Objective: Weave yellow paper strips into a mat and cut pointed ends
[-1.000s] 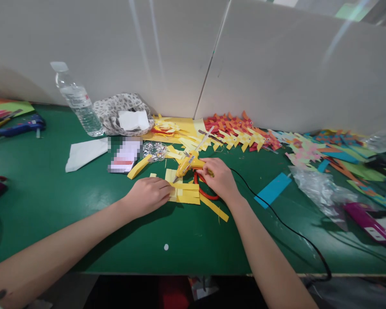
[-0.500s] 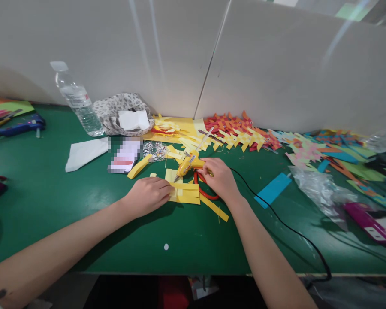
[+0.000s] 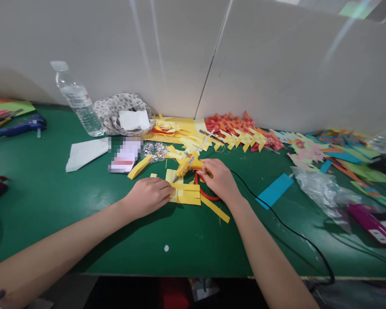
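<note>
My right hand [image 3: 216, 175] is closed around the handle of a yellow hot glue gun [image 3: 187, 165]. The gun's nozzle points down and left, at the woven yellow paper strips [image 3: 189, 194] on the table. At the left end of those strips, the fingers of my left hand [image 3: 151, 195] are closed on the paper; their tips are partly hidden. Red scissor handles [image 3: 212, 196] lie under the gun beside my right hand. One loose yellow strip [image 3: 216, 209] slants out below them, and another yellow strip [image 3: 139, 167] lies above my left hand.
A water bottle [image 3: 79, 101], patterned cloth bag [image 3: 124, 107], phone [image 3: 126, 154] and clear case of small pieces [image 3: 155, 151] stand behind on the left. Red and yellow woven paper fish [image 3: 241, 133] line the wall. A black cord [image 3: 289, 229] crosses the right side, near a blue strip [image 3: 275, 191].
Both hands hold nearly the same pose, with the glue gun's nozzle still at the paper strips. The whole view has shifted very slightly.
</note>
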Demonstrator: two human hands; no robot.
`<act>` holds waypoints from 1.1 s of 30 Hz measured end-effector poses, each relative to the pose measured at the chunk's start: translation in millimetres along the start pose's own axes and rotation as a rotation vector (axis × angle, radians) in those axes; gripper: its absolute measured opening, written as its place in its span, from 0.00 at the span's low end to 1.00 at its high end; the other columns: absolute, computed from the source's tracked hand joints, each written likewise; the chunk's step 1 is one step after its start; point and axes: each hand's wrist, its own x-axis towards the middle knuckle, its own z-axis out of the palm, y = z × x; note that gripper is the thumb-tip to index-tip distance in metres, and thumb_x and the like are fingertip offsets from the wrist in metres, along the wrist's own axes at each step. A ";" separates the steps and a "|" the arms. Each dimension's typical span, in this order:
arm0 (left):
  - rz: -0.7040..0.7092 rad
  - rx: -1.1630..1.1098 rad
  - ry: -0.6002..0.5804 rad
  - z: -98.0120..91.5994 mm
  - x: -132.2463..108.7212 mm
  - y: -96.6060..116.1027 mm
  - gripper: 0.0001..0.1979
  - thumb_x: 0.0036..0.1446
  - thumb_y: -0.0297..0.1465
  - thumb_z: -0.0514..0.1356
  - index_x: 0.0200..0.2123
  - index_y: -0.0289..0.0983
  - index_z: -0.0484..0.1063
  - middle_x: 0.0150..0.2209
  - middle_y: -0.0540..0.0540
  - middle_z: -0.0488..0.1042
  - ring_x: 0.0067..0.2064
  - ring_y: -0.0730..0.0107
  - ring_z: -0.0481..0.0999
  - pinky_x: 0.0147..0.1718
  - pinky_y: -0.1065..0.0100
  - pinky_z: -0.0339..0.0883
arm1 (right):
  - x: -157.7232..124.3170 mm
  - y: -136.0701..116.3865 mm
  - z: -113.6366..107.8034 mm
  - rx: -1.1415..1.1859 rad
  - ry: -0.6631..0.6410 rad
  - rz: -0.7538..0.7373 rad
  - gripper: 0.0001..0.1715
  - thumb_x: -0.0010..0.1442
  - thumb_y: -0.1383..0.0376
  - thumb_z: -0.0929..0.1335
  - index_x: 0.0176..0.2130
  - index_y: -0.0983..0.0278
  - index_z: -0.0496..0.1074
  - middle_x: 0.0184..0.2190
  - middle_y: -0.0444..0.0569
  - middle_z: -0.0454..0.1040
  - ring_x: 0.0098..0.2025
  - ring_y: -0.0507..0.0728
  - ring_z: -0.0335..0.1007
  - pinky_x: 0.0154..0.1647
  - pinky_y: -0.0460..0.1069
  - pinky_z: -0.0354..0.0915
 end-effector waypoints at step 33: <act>-0.202 0.026 0.090 1.8 -0.1 -1.2 0.28 0.58 0.43 0.54 0.57 0.34 0.56 0.37 0.44 0.76 0.39 0.61 0.76 0.34 0.62 0.69 | -3.1 9.3 -1.7 -0.084 0.211 0.423 0.12 0.50 0.59 0.67 0.30 0.60 0.59 0.29 0.47 0.69 0.33 0.58 0.65 0.33 0.50 0.59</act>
